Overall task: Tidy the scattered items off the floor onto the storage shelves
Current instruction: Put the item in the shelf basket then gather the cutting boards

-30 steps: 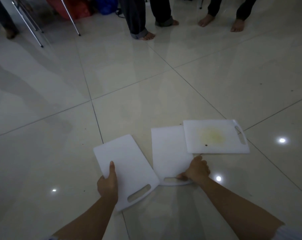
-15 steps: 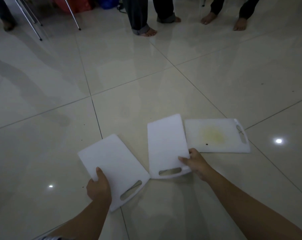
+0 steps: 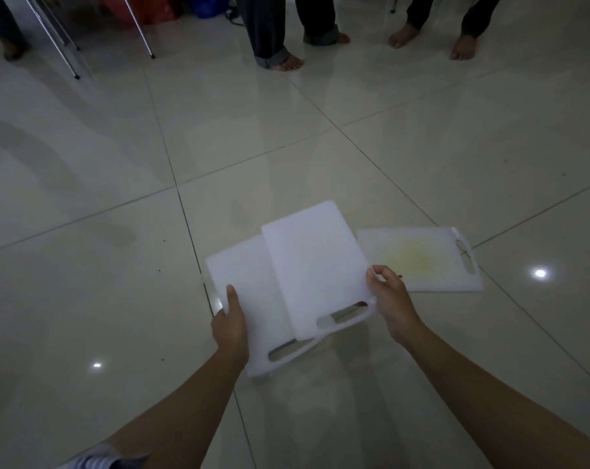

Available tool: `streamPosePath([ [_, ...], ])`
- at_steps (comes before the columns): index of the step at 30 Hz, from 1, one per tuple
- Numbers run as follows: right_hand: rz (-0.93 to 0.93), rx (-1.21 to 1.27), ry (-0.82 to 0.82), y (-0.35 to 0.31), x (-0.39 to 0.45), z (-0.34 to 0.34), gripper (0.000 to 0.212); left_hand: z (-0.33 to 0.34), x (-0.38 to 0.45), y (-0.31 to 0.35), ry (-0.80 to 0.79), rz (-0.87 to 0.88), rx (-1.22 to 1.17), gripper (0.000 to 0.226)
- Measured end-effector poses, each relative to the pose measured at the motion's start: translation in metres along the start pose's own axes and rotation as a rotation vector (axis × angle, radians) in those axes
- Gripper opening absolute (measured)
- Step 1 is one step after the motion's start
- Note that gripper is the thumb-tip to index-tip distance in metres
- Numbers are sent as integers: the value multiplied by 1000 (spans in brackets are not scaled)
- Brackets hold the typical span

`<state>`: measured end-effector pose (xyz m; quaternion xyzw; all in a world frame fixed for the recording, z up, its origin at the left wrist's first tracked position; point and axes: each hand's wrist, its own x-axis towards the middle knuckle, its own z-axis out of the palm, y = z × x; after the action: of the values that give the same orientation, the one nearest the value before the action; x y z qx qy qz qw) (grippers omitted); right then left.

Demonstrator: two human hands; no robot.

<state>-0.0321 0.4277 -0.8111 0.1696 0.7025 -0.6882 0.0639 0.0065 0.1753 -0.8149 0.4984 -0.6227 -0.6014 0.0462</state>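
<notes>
Three white plastic cutting boards with slot handles are in view above the tiled floor. My left hand grips the left edge of one board, lifted off the floor. My right hand grips the right edge of a second board, which overlaps the first one on top. A third board, with a yellow stain in its middle, lies flat on the floor just right of my right hand.
Glossy beige floor tiles stretch ahead. Several barefoot people stand at the far side, among them a person in rolled trousers. Metal stand legs are at the far left, with red and blue bags behind.
Both hands lifted their boards off the floor and brought them together. The right board now overlaps the left one. The stained board stayed put.
</notes>
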Motion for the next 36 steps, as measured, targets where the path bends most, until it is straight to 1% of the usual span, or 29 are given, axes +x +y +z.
streamPosePath([
  [2, 3, -18, -45, 5, -5, 5, 16, 14, -8, 7, -94, -31, -41, 67],
  [4, -42, -95, -83, 9, -8, 8, 17, 25, -16, 12, -161, -36, -59, 64],
  [7, -166, -364, -124, 15, -8, 12, 18, 36, -22, 7, -218, -22, -33, 63],
  [8, -211, -499, -135, 18, -7, 11, 23, 37, -22, 4, -223, 1, -18, 60],
  [9, -256, -638, -143, 21, -5, 10, 35, 38, -20, 0, -213, 45, 6, 55],
  [10, -282, -749, -143, 25, -3, 6, 48, 39, -17, -5, -194, 93, 29, 51],
  [11, -289, -816, -127, 29, 3, 0, 55, 39, -14, -8, -177, 135, 45, 48],
  [12, -275, -837, -79, 32, 11, -10, 52, 41, -12, -10, -164, 164, 51, 47],
  [14, -220, -838, 99, 36, 30, -33, 35, 47, -13, -10, -154, 187, 48, 43],
  [15, -181, -860, 191, 38, 40, -47, 33, 51, -14, -10, -154, 182, 38, 43],
  [17, -44, -929, 300, 39, 63, -77, 40, 62, -18, -10, -164, 168, 3, 45],
  [18, 40, -935, 298, 39, 73, -92, 47, 68, -19, -10, -162, 163, -8, 46],
  [20, 182, -938, 213, 42, 88, -120, 63, 79, -21, -10, -153, 165, -7, 49],
  [21, 222, -968, 159, 47, 92, -131, 70, 83, -21, -11, -156, 169, -6, 49],
  [23, 239, -1061, 84, 58, 92, -143, 76, 88, -18, -13, -154, 188, 11, 47],
  [25, 176, -1191, 85, 68, 81, -144, 77, 88, -16, -16, -159, 209, 26, 46],
  [27, 103, -1295, 124, 74, 68, -140, 80, 87, -15, -19, -172, 223, 50, 48],
  [29, 84, -1361, 148, 77, 58, -132, 84, 87, -16, -20, -174, 229, 70, 47],
  [32, 86, -1360, 172, 84, 42, -112, 90, 88, -17, -22, -175, 212, 67, 48],
  [34, 14, -1344, 178, 94, 25, -99, 92, 89, -18, -23, -171, 209, 55, 50],
  [36, -106, -1370, 200, 104, 10, -91, 84, 90, -20, -25, -175, 208, 44, 50],
])
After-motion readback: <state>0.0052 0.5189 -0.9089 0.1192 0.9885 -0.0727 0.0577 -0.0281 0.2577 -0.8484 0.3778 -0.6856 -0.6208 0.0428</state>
